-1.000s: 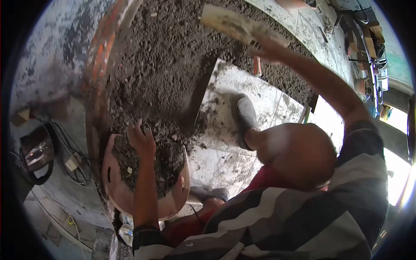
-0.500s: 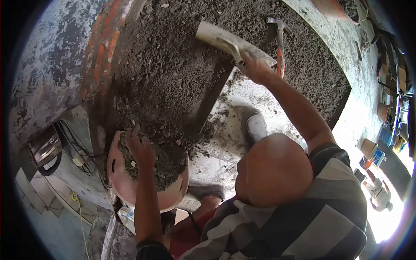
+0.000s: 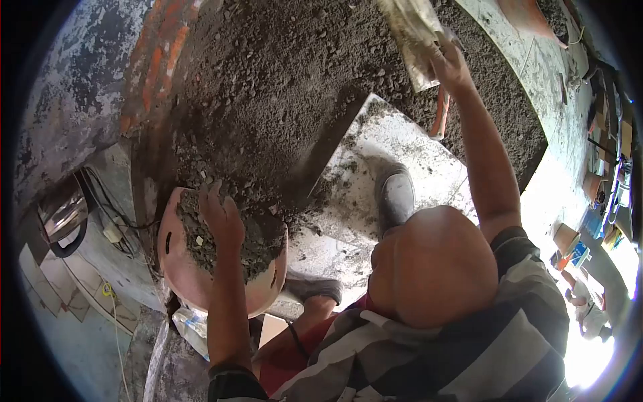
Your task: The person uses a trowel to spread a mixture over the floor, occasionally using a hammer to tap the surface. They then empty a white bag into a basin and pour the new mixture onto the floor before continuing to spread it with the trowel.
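My right hand [image 3: 450, 65], arm stretched out far to the right, is closed round the handle of a plastering trowel [image 3: 406, 30]. The trowel's long pale blade is tilted over the dark, crumbly mortar bed [image 3: 288, 87] and partly leaves the top of the view. Below it shows the orange-red handle of a hammer [image 3: 439, 115], whose head is hidden behind the trowel and hand. My left hand [image 3: 223, 218] lies over the far rim of a pinkish tub [image 3: 175, 268] filled with grey mortar [image 3: 258, 251]. Its fingers are stretched out toward the mortar bed, and nothing shows in them.
A white, mortar-spattered tile [image 3: 415, 144] borders the bed, with one shoe [image 3: 395, 194] on it. A worn wall [image 3: 80, 80] rises at left, near cables [image 3: 100, 201]. Another person [image 3: 588, 305] is far off at right, near stacked goods.
My right hand has swung the trowel up and to the right, turning its blade from nearly crosswise to steep; it now covers the hammer's head. My left hand stays over the tub.
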